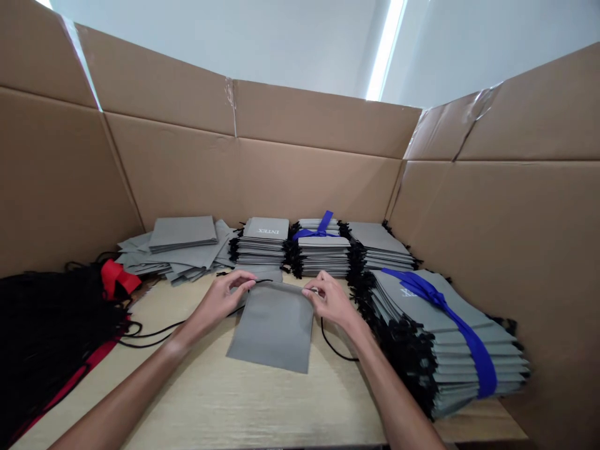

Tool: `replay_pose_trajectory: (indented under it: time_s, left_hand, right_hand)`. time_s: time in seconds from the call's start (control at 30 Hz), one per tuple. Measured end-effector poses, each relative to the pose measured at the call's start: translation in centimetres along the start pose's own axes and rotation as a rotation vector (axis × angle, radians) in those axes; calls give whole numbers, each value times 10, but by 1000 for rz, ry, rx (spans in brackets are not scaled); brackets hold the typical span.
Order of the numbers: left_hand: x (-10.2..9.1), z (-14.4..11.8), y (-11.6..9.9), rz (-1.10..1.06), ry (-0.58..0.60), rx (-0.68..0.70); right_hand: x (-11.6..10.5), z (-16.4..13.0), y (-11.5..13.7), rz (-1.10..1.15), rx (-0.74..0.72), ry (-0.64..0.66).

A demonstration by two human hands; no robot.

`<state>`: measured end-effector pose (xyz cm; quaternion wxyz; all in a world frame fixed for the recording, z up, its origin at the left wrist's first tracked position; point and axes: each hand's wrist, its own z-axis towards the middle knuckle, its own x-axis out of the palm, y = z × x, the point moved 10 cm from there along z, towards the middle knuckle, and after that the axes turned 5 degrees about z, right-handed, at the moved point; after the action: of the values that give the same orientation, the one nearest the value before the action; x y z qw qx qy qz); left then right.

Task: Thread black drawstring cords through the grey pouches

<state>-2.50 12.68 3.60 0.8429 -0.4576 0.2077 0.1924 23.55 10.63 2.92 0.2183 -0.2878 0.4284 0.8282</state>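
A grey pouch (274,325) is lying flat on the desk (210,394), in the middle. The left hand (220,299) is pinching its top left corner, by a black cord (154,331). The right hand (330,297) is pinching the top right corner. Stacks of grey pouches (262,247) are sitting behind it, and a big stack with a blue ribbon (469,340) is lying to the right. Cardboard walls (300,162) are standing all around.

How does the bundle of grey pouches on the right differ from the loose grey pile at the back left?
The right bundle is tied with a blue ribbon; the back-left pile has no tie. The bundle is stacked evenly, while the pile is fanned and untidy. Black cords fringe the bundle's edge; none show on the pile. Both are flat grey fabric pouches lying on the table.
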Motion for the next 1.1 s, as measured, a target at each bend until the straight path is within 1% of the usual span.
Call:
replay_pose_trajectory:
  time_s: [0.2, 0.3, 0.4, 0.53, 0.67, 0.73, 0.87, 1.0, 1.07, 1.1]
  left_hand:
    - [0, -2, -6, -14, 31, -27]
    - [3, -1, 0, -54, 50, -46]
    - [7, 0, 11, -124, 47, -73]
    - [10, 3, 21, -224, 32, -107]
    - [7, 3, 16, -269, 24, -128]
    - [5, 2, 12, -271, 23, -132]
    - [3, 1, 9, -268, 45, -144]
    - [8, 0, 9, -219, 110, -140]
    - [6, 1, 12, -184, 111, -142]
    - [3, 3, 15, -174, 94, -148]
  right_hand:
    - [-4, 2, 0, -63, 23, 48]
    - [-7, 1, -1, -54, 39, 51]
    - [-10, 1, -1, -39, 48, 39]
    - [-13, 1, -2, -11, 88, -9]
    - [-20, 0, -7, -85, 186, -103]
    - [-21, -1, -8, -123, 209, -136]
    - [-18, -1, -2, -124, 169, -144]
    - [-12, -2, 5, -68, 94, -109]
    - [-11, -2, 5, -48, 76, -93]
    - [-12, -2, 4, -47, 77, -93]
